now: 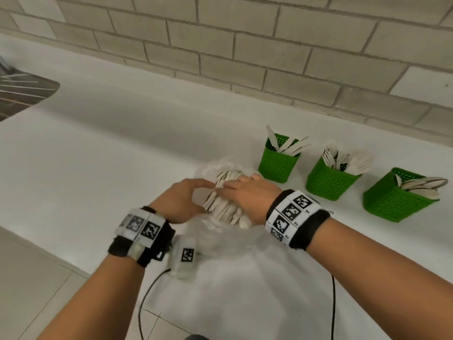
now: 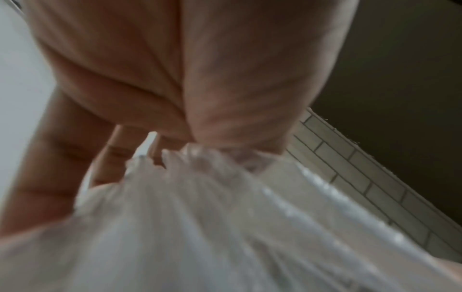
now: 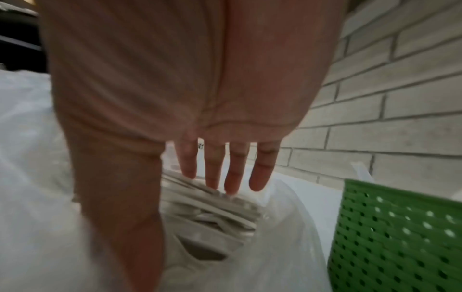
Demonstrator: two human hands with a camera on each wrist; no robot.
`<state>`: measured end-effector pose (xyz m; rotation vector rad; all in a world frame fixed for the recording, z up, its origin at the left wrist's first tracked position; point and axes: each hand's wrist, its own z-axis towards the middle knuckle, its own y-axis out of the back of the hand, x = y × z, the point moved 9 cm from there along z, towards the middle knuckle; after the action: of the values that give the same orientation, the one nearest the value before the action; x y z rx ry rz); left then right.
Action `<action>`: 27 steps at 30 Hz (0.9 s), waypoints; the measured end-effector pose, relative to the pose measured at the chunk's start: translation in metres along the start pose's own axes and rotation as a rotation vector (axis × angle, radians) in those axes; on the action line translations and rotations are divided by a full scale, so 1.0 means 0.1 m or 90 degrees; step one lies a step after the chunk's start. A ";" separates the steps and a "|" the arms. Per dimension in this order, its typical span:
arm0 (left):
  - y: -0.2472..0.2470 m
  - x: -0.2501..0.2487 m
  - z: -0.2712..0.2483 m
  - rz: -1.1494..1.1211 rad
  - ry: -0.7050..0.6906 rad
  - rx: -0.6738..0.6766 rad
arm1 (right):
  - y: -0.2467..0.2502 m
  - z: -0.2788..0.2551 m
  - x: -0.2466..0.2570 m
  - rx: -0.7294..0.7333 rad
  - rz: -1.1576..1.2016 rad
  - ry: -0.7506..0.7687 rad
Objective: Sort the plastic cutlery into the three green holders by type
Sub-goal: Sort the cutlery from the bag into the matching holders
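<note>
Right hand [image 1: 245, 192] lies flat, fingers straight, on the cutlery pile [image 1: 225, 204] in the plastic bag [image 1: 220, 239], probably steadying it. Left hand [image 1: 181, 200] pinches bag film at 9 o'clock. Green holders [image 1: 331, 182] wait at 2 o'clock.

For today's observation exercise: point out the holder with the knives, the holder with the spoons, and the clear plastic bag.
knife holder [image 1: 278, 165]: head view, on its green front wall.
spoon holder [image 1: 392, 201]: head view, on its green side wall.
clear plastic bag [image 1: 228, 241]: head view, on the crumpled near part.
</note>
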<state>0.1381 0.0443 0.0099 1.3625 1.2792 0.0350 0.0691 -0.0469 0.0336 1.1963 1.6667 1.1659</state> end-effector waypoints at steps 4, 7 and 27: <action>0.16 0.07 0.05 -0.022 -0.013 -0.026 | 0.07 0.08 0.14 -0.080 -0.099 0.025; 0.13 0.04 0.04 -0.049 -0.034 -0.006 | -0.11 0.13 0.17 -0.036 -0.046 0.021; 0.15 0.04 -0.10 0.003 -0.053 0.061 | 0.07 0.12 -0.33 -0.086 0.093 -0.082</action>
<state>0.1424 0.0580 0.0208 1.4344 1.2201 -0.0798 0.0913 -0.0746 0.0394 1.2967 1.4026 1.2427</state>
